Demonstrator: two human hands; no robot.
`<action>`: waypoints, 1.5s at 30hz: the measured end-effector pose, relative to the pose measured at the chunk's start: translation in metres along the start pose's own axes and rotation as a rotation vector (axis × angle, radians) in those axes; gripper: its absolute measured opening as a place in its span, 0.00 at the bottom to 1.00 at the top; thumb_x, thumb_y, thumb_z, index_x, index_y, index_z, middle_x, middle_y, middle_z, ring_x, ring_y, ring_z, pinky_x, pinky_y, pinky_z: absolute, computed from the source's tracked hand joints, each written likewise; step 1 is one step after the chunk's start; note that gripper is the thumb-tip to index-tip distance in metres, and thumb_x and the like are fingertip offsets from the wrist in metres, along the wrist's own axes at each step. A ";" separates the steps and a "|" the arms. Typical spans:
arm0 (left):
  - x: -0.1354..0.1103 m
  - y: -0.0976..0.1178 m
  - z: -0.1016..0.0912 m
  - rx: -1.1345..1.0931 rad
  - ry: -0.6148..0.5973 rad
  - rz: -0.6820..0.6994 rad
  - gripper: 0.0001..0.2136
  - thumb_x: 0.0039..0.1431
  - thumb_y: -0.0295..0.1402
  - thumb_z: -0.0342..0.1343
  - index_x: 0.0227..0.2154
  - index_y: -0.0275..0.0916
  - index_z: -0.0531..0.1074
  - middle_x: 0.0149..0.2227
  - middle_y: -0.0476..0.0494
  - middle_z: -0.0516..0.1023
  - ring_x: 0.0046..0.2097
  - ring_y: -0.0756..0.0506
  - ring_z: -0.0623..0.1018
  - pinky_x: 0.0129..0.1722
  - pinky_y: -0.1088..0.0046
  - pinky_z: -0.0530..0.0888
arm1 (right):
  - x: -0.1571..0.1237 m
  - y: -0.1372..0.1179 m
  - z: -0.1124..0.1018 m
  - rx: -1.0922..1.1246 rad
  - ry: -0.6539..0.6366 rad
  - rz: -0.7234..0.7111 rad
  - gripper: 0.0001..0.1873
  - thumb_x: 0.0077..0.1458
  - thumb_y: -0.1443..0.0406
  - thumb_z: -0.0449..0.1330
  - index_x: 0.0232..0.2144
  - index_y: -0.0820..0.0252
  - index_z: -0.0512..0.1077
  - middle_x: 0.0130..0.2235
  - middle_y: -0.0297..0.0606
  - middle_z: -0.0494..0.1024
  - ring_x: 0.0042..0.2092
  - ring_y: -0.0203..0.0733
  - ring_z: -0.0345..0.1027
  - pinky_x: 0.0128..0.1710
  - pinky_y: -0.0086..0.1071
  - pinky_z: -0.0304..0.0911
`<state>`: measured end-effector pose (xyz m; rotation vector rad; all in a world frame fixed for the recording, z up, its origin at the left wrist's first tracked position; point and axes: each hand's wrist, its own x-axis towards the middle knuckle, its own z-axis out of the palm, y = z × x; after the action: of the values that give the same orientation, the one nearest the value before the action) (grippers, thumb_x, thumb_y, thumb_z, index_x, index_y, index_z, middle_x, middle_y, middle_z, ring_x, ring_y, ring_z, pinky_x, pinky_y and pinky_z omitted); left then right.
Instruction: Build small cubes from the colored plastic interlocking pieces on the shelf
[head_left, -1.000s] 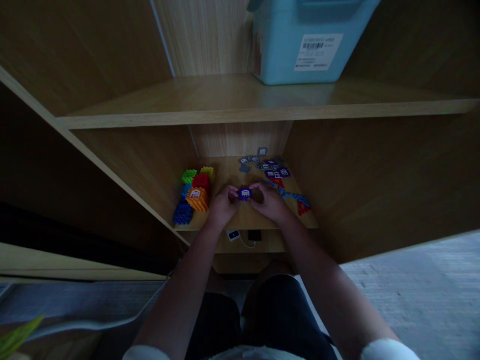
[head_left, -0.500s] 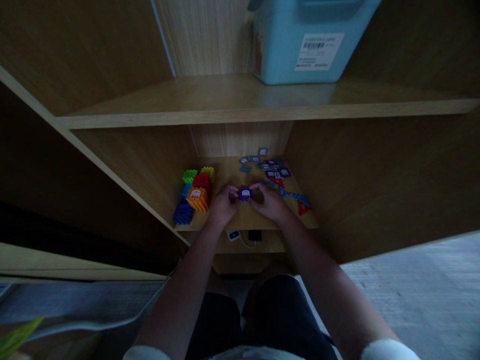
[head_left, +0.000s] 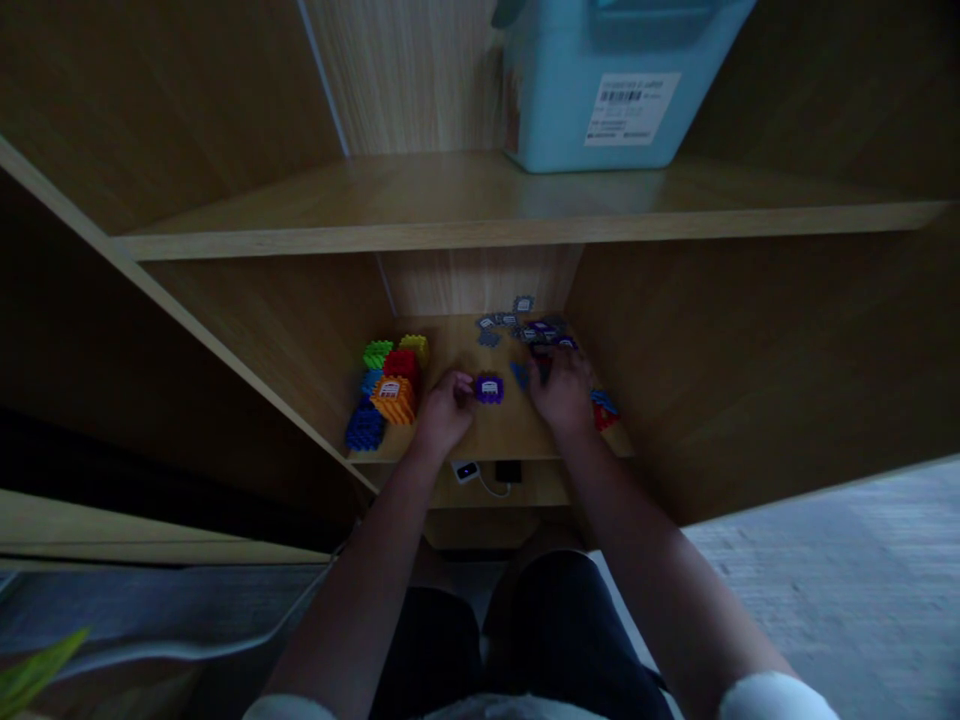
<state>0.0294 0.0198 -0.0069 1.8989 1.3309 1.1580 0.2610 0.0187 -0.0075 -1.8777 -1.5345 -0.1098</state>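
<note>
To the left of the left hand, ridged-edged plastic blocks stand in a close group: a dark blue block (head_left: 365,427) nearest the shelf's front, a lighter blue block (head_left: 370,382) behind it and a bright green block (head_left: 377,353) farther back. Closer to that hand are an orange block with a white window-like pattern (head_left: 394,399), a red block (head_left: 402,364) beyond it and a yellow block (head_left: 415,347) at the back. The person's left hand (head_left: 448,405) has its fingers drawn together, pinching the left edge of a small purple plastic piece with a white window pattern (head_left: 489,389). That piece sits just right of the left hand, between the two hands, over the pale wooden shelf (head_left: 487,435). Beyond it lie flat grey notched plastic pieces (head_left: 498,325). A blue plastic piece (head_left: 519,376) shows at the right hand's left side. The right hand (head_left: 564,392) is palm down, its fingers among flat dark purple plastic pieces (head_left: 566,343); whether it grasps one cannot be told. Just right of it lies a red plastic piece (head_left: 604,418). Above and beyond the right hand stands a light blue plastic bin (head_left: 555,110).
</note>
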 end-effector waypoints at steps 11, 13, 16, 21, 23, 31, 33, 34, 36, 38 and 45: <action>-0.001 0.001 0.000 0.014 0.019 0.000 0.12 0.61 0.21 0.57 0.44 0.42 0.73 0.41 0.47 0.83 0.43 0.45 0.83 0.49 0.66 0.78 | 0.012 0.008 0.018 -0.172 -0.141 0.163 0.33 0.72 0.53 0.48 0.65 0.73 0.68 0.68 0.66 0.68 0.68 0.71 0.62 0.66 0.62 0.57; -0.002 0.002 0.000 0.014 0.020 0.002 0.12 0.61 0.21 0.57 0.44 0.42 0.73 0.41 0.46 0.83 0.43 0.45 0.83 0.49 0.66 0.78 | 0.012 0.007 0.016 -0.167 -0.142 0.147 0.33 0.71 0.51 0.49 0.64 0.72 0.70 0.67 0.66 0.69 0.68 0.71 0.62 0.65 0.62 0.59; -0.002 0.001 -0.001 0.006 0.015 0.002 0.12 0.61 0.21 0.57 0.44 0.42 0.73 0.41 0.46 0.83 0.43 0.45 0.83 0.48 0.66 0.78 | 0.012 0.008 0.015 -0.176 -0.121 0.150 0.34 0.69 0.49 0.53 0.63 0.70 0.70 0.68 0.66 0.67 0.68 0.73 0.60 0.64 0.62 0.60; -0.002 0.001 -0.001 0.017 0.004 0.014 0.12 0.61 0.21 0.57 0.44 0.43 0.74 0.42 0.46 0.84 0.44 0.44 0.84 0.49 0.65 0.79 | 0.014 0.007 0.020 -0.221 -0.148 0.201 0.41 0.68 0.44 0.54 0.65 0.74 0.67 0.71 0.72 0.62 0.71 0.76 0.56 0.67 0.65 0.55; -0.001 0.001 -0.001 0.022 0.006 0.015 0.12 0.60 0.20 0.56 0.43 0.43 0.74 0.42 0.46 0.84 0.45 0.44 0.84 0.50 0.64 0.79 | 0.014 0.007 0.022 -0.224 -0.156 0.190 0.41 0.68 0.44 0.53 0.66 0.75 0.66 0.71 0.72 0.62 0.71 0.76 0.56 0.67 0.66 0.54; -0.002 0.000 0.000 0.017 0.023 0.019 0.12 0.61 0.22 0.57 0.44 0.43 0.74 0.43 0.45 0.84 0.45 0.43 0.83 0.51 0.64 0.79 | 0.010 0.006 0.017 -0.212 -0.101 0.144 0.36 0.68 0.48 0.53 0.64 0.74 0.69 0.67 0.69 0.68 0.66 0.74 0.63 0.65 0.62 0.59; -0.002 0.001 0.000 0.019 0.023 0.018 0.11 0.62 0.22 0.56 0.43 0.43 0.74 0.43 0.44 0.84 0.45 0.43 0.83 0.51 0.63 0.79 | 0.009 0.005 0.016 -0.206 -0.089 0.146 0.37 0.68 0.49 0.53 0.64 0.75 0.69 0.64 0.70 0.71 0.65 0.74 0.65 0.64 0.62 0.60; -0.001 0.002 0.000 0.021 0.023 0.015 0.11 0.62 0.22 0.56 0.43 0.43 0.74 0.43 0.44 0.84 0.45 0.43 0.83 0.51 0.63 0.79 | 0.008 0.005 0.015 -0.201 -0.083 0.153 0.37 0.68 0.49 0.53 0.64 0.76 0.69 0.63 0.70 0.72 0.65 0.74 0.65 0.63 0.62 0.61; -0.001 0.003 0.000 0.021 0.020 0.010 0.11 0.61 0.21 0.56 0.42 0.43 0.74 0.43 0.45 0.84 0.45 0.44 0.84 0.51 0.64 0.79 | 0.008 0.004 0.015 -0.187 -0.068 0.163 0.36 0.69 0.49 0.53 0.62 0.75 0.70 0.61 0.70 0.73 0.64 0.73 0.66 0.62 0.62 0.62; -0.001 0.003 -0.001 0.018 0.019 0.007 0.12 0.61 0.21 0.56 0.43 0.43 0.74 0.43 0.45 0.84 0.45 0.44 0.84 0.51 0.64 0.79 | 0.009 0.005 0.015 -0.178 -0.036 0.164 0.34 0.69 0.49 0.52 0.61 0.74 0.71 0.62 0.70 0.72 0.64 0.73 0.65 0.61 0.62 0.63; -0.001 0.000 -0.001 0.017 0.017 0.013 0.13 0.61 0.20 0.56 0.43 0.43 0.73 0.43 0.45 0.84 0.46 0.44 0.84 0.51 0.65 0.79 | 0.009 0.010 0.027 -0.257 -0.040 0.193 0.39 0.69 0.49 0.52 0.66 0.80 0.65 0.71 0.74 0.61 0.71 0.76 0.57 0.66 0.66 0.56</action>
<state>0.0285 0.0190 -0.0072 1.9165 1.3437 1.1751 0.2630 0.0403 -0.0280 -2.2324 -1.4097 -0.1902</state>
